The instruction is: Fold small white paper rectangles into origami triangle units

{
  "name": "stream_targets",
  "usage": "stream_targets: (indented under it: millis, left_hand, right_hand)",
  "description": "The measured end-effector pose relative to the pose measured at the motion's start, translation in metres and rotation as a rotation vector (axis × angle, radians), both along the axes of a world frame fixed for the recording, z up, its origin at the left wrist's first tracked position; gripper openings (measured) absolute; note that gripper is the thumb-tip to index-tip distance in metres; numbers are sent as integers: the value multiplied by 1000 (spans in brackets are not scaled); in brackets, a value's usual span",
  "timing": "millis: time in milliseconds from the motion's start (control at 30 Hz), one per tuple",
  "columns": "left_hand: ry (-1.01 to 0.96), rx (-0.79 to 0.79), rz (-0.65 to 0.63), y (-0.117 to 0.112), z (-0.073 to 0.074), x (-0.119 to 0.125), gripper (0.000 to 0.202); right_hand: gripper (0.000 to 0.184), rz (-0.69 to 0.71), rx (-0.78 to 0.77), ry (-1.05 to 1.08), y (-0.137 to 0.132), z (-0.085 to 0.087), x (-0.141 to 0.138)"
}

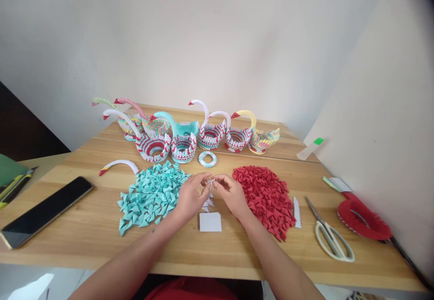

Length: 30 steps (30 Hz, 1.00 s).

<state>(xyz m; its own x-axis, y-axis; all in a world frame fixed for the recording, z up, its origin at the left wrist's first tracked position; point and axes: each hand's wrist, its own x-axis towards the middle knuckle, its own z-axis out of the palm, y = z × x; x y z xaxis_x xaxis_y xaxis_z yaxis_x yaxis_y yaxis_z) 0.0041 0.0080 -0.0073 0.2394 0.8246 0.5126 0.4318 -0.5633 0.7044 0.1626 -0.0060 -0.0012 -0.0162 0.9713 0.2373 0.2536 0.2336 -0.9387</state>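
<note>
My left hand (190,196) and my right hand (231,193) meet above the middle of the wooden table (84,227), fingertips pinched together on a small white folded paper piece (210,182). Under them lie a few small white folded pieces (206,204) and a white paper rectangle (210,222). A heap of teal folded triangles (151,194) lies just left of my left hand. A heap of red folded triangles (267,196) lies just right of my right hand.
Several modular paper swans (183,135) stand in a row at the back, with a small ring (207,158) and a loose white neck (118,164). A phone (45,209) lies at left. Scissors (330,234), a white strip (296,212) and a red paper fan (362,218) lie at right.
</note>
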Motion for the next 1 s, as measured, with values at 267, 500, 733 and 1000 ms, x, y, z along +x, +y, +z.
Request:
stream_targets:
  millis: [267,500,733,1000]
  left_hand:
    - [52,90,42,-2,-2,2,29]
    - [100,166,42,-4,-1,3,28]
    - [124,180,94,-2,0,2,26]
    - [127,197,82,-1,-3,2,25]
  right_hand:
    - [15,35,-7,46,-1,2,-3]
    - [13,-81,10,17,0,-5,-5]
    - [17,-55,-42,89,-1,1,-4]
    - [17,-66,-83,140,-1,1,-3]
